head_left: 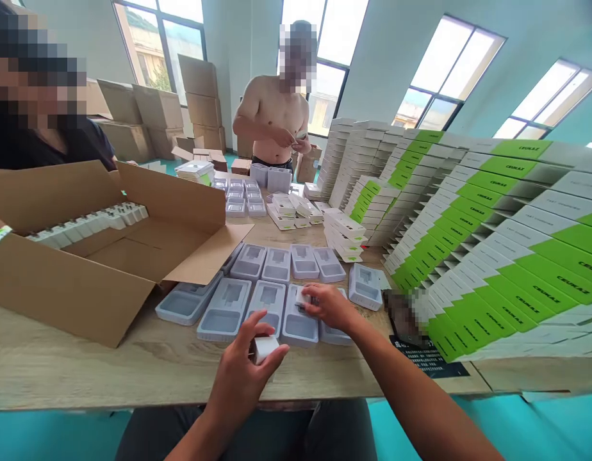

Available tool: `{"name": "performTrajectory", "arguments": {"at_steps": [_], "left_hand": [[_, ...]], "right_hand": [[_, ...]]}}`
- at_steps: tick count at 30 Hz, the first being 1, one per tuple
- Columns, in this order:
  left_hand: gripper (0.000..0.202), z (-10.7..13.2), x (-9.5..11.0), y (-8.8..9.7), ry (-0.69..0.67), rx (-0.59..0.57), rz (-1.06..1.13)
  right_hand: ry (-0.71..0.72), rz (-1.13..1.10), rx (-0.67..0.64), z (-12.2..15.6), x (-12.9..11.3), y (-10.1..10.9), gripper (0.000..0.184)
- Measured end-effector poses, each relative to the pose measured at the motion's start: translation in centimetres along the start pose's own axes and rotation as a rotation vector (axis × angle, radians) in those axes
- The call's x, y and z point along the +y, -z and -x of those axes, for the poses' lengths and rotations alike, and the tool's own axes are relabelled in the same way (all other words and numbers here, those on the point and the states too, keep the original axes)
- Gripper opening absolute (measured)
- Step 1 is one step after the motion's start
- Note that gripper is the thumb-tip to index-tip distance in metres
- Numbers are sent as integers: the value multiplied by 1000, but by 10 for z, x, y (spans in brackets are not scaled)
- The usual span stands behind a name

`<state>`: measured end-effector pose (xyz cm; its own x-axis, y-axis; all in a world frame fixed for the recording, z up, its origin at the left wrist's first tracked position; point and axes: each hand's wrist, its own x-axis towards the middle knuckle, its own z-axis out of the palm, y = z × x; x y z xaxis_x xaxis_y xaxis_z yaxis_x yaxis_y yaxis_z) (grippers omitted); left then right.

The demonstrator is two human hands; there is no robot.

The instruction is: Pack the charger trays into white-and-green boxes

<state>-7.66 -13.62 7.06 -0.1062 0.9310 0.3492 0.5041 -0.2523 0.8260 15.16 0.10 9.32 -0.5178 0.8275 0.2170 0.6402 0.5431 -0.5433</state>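
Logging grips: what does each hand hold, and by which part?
The left hand pinches a white charger block by its sides; the right hand holds a second block by one end.

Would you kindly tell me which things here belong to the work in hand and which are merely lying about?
In hand: left hand holding white charger; right hand holding second charger at plastic tray; empty trays alongside.
Lying about: stacked green-and-white cartons; black printed card; brown boxes by the window.
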Motion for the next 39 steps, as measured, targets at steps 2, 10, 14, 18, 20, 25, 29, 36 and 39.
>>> {"name": "performTrajectory", "arguments": {"at_steps": [2, 10, 14, 18, 20, 25, 29, 36, 39], "left_hand": [[51, 2, -3, 3, 11, 13, 27], [48, 0, -10, 3, -281, 141, -161], [39, -3, -13, 10, -569, 166, -435], [39, -5, -20, 20, -614, 175, -552], [43, -5, -22, 25, -558, 203, -504], [70, 1, -22, 36, -182, 233, -141], [58, 7, -21, 43, 24, 218, 79], [49, 8, -32, 45, -27, 352, 131], [62, 9, -42, 46, -313, 401, -35]], "right_hand": [[27, 17, -38, -4, 10, -5, 16], [-53, -69, 86, 27, -41, -23, 20], [-193, -503, -99, 44, -103, -39, 20], [-202, -476, -126, 36, -124, -50, 9], [-151, -302, -99, 18, -115, -48, 9], [-27, -19, -67, -38, -73, -39, 18], [50, 20, -161, -55, -52, -43, 16], [58, -210, -107, -11, -110, -58, 24], [-58, -650, -180, 11, -144, -78, 27]]}}
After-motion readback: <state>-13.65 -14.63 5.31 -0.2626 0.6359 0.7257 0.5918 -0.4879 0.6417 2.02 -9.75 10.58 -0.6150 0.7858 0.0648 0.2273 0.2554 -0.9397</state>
